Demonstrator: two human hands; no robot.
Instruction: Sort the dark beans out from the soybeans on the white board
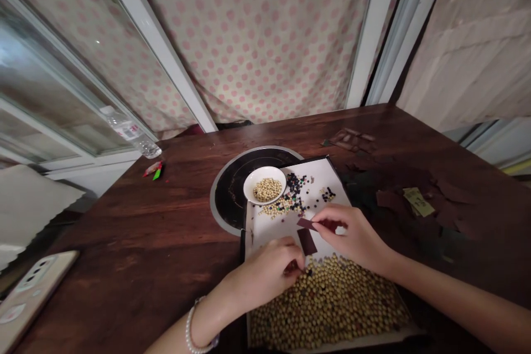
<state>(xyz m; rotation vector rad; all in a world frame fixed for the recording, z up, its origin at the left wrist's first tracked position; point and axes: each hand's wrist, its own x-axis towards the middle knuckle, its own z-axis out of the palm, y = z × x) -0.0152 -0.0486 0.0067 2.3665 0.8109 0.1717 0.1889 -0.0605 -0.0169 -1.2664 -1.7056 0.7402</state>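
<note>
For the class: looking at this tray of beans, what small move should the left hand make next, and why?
Probably the left hand should pick the dark bean beside its fingers out of the pale soybeans and move it up the white tray to the dark beans, because dark beans lie scattered among the pale ones, while the right hand is busy with a brown strip.

A home room (polka-dot curtain (253, 38), wooden table (124, 243))

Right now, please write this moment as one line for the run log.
left hand: just above soybeans | right hand: pinches dark brown strip
</note>
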